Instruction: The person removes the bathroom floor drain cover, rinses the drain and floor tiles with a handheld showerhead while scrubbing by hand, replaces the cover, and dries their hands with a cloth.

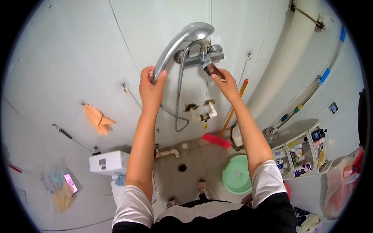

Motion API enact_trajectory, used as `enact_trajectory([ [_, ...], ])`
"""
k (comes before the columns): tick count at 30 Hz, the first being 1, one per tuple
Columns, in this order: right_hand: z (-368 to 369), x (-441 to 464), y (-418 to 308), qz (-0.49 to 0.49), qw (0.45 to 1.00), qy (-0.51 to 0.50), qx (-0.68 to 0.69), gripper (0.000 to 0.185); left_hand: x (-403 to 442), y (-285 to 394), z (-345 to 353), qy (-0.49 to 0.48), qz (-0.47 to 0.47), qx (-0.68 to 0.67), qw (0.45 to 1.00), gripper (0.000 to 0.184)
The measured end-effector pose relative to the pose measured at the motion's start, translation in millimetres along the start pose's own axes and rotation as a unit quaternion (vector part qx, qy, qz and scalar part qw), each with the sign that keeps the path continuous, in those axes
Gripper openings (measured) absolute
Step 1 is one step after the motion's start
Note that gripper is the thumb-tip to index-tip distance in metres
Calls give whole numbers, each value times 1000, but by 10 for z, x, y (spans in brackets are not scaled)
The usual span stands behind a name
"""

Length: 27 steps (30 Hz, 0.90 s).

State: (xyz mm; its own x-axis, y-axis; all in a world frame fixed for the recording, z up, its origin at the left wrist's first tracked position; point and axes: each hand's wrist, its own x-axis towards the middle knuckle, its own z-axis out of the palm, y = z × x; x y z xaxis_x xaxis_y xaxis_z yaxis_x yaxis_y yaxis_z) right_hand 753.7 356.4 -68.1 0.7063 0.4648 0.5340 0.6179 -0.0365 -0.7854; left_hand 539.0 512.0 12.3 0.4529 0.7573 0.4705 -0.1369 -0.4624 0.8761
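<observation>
My left hand (151,86) is wrapped round the lower handle of a chrome shower head (171,50), which is raised with its head end in front of the wall mixer. A grey hose (180,89) hangs in a loop beside it. My right hand (225,83) has its fingers closed on the lever (213,70) of the chrome mixer tap (198,59), which is fixed to the white wall. The part of the lever under my fingers is hidden.
Below are white pipes (206,115), a red broom (216,140), a floor drain (182,167) and a green basin (237,174). A toilet (110,162) stands left, a loaded shelf (299,155) right. An orange cloth (98,119) hangs on the left wall.
</observation>
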Motion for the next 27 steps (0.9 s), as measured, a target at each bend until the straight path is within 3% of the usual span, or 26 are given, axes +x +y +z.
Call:
enact_trajectory([
  [1, 12, 35, 44, 25, 998, -32, 49, 43, -216, -28, -106, 3, -9, 5, 1000, 32],
  [3, 6, 95, 126, 53, 998, -35, 29, 38, -779, -96, -359, -45, -121, -144, 981, 33],
  [6, -34, 152, 161, 88, 992, -79, 53, 29, -1688, -439, -758, -81, -229, -146, 959, 32],
  [11, -82, 216, 47, 124, 988, -84, 32, 35, -3062, -1138, -1159, -18, -329, -175, 928, 34],
  [17, -209, 296, 344, 176, 947, -132, 233, 27, -4223, -1666, -1410, -6, -442, -124, 888, 40],
  [18, -119, 149, 228, 170, 948, -96, 252, 30, -4422, -1811, -1377, -12, -439, -131, 889, 41],
  [20, 90, -404, -140, 160, 946, -27, 282, 33, -4817, -2087, -1264, -12, -433, -139, 891, 46],
  [22, 160, -1022, 274, 170, 948, -39, 265, 30, -5006, -2117, -1203, -8, -430, -124, 894, 47],
  [23, 159, -1553, 468, 146, 969, -128, 152, 30, -5063, -2162, -1128, -12, -415, -111, 903, 48],
  [24, 336, -2281, 339, 177, 976, -120, 45, 31, -5227, -2318, -992, 18, -407, -137, 903, 46],
  [25, 300, -2963, 723, 167, 962, -213, 30, 36, -5274, -2360, -906, 38, -411, -138, 900, 46],
  [27, 570, -4285, 762, 364, 887, -277, 66, 41, -5366, -2421, -796, 36, -407, -110, 906, 43],
])
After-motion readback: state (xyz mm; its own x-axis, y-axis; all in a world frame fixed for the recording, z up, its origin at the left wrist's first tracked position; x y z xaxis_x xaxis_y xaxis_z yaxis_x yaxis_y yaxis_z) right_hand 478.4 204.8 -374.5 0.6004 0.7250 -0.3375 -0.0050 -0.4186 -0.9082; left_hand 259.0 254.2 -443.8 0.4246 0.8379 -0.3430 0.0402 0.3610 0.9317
